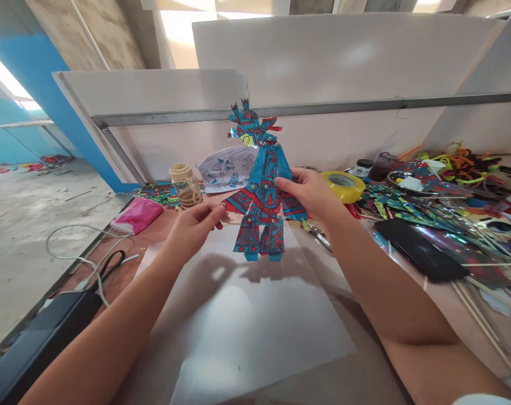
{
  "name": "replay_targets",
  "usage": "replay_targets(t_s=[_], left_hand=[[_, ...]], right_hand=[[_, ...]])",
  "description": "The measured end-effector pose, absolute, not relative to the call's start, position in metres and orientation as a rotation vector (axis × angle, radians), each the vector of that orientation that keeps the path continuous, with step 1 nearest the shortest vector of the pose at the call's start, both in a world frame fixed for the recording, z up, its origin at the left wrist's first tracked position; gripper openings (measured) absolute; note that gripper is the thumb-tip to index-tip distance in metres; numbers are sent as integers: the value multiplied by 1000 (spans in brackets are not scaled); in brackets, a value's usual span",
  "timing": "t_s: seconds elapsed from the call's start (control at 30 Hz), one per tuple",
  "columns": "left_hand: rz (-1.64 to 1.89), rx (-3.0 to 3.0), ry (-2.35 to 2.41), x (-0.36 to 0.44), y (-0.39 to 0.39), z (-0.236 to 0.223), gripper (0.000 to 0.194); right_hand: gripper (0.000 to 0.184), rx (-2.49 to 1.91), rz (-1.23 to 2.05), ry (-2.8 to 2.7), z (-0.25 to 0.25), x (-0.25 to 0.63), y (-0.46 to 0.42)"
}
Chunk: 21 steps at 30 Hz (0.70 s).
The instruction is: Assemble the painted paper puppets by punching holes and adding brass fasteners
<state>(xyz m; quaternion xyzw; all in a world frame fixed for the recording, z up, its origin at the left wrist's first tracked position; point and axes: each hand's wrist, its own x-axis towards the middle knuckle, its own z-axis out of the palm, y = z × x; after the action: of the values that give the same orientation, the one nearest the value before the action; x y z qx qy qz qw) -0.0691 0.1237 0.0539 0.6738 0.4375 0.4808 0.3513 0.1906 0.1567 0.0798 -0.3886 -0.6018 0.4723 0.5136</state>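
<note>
Upright above the table is a jointed blue and red shadow puppet, with a crowned animal-like head and small round fasteners at its joints. My left hand pinches the tip of the puppet's arm on the left. At the puppet's right side, my right hand grips the body edge between thumb and fingers. Beneath it lies a large translucent white sheet. Behind the puppet stands a paper with line drawings, partly covered by it.
On the left are a jar with twine, a pink packet and a black power strip with cables. To the right lie yellow tape, pliers, a black phone, thin sticks and heaped coloured pieces. A white board rises behind.
</note>
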Motion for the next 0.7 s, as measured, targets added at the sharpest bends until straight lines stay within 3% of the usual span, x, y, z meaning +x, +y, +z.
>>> replay_targets(t_s=[0.13, 0.3, 0.53, 0.7], left_hand=[[1549, 1547, 1088, -70, 124, 55, 41], [1259, 1656, 985, -66, 123, 53, 70], [796, 1669, 997, -71, 127, 47, 42], [516, 1612, 968, -88, 139, 41, 39]], right_hand=[[42, -861, 1264, -1410, 83, 187, 152], [38, -843, 1300, -1437, 80, 180, 152], [30, -957, 1162, -1633, 74, 175, 156], [25, -1053, 1174, -1825, 67, 181, 164]])
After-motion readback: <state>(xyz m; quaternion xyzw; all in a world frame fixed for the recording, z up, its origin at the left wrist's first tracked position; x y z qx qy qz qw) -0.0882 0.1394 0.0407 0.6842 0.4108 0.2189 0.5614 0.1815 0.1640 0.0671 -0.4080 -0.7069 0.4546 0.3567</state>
